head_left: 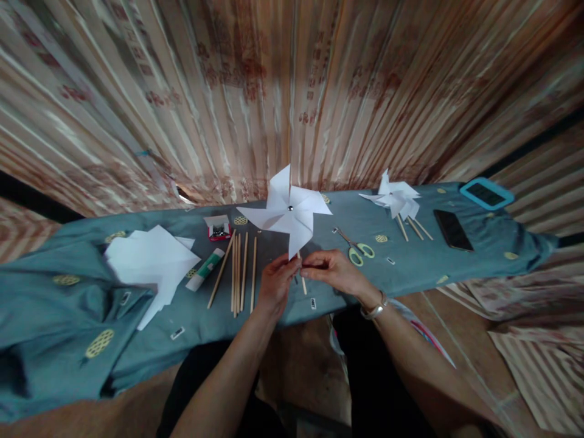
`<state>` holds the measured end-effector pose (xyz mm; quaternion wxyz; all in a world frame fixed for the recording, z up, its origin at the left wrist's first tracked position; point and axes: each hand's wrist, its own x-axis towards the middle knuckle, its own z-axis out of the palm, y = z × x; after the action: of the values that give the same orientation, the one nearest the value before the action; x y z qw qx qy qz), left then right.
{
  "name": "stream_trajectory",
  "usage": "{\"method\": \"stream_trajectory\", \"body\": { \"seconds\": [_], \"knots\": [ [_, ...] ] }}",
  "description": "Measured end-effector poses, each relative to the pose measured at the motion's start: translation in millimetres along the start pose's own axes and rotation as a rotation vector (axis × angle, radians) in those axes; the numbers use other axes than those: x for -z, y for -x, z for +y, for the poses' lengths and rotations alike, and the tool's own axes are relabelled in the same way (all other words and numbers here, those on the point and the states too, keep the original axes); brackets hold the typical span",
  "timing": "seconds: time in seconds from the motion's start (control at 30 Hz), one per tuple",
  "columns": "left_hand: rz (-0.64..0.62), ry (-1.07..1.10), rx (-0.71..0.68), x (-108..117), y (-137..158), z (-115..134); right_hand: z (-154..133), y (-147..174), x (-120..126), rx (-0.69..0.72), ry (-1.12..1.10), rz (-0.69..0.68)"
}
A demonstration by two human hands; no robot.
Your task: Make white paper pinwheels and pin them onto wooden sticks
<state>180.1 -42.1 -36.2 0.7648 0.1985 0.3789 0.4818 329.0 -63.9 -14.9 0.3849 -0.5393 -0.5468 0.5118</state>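
Observation:
A white paper pinwheel (298,213) with a shiny round pin at its centre stands upright in front of me. Its thin wooden stick (304,286) runs down between my hands. My left hand (274,283) is closed around the stick just below the lowest blade. From the other side, the fingertips of my right hand (335,272) pinch at the same stick. Fingers hide part of the stick there. Scissors with yellow-green handles (356,252) lie just beyond my right hand. Several loose wooden sticks (236,274) lie to the left of my left hand.
Left on the cloth-covered table (392,274) are white paper sheets (146,258), a glue stick (205,269) and a small red box of pins (219,229). Several pinwheels (396,198) lie at the right, near a black phone (453,230) and a blue-framed device (487,193). A curtain (274,91) hangs behind.

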Motion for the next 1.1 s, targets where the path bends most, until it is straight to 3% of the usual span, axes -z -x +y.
{"method": "stream_trajectory", "body": {
  "seconds": [0.33,0.6,0.83,0.97,1.1],
  "knots": [
    [-0.002,0.039,-0.034,1,-4,2,9,-6,-9,0.045,0.135,0.053],
    [-0.004,0.006,-0.051,2,-5,4,-5,-14,7,0.070,0.458,0.186],
    [0.029,-0.026,-0.010,2,-3,3,-23,-17,60,-0.003,0.902,0.272],
    [0.023,-0.028,0.006,0,-2,4,-8,-4,101,-0.196,1.189,0.292],
    [0.027,-0.039,0.012,-2,-1,4,11,16,139,-0.302,1.290,0.339]
  ]
}}
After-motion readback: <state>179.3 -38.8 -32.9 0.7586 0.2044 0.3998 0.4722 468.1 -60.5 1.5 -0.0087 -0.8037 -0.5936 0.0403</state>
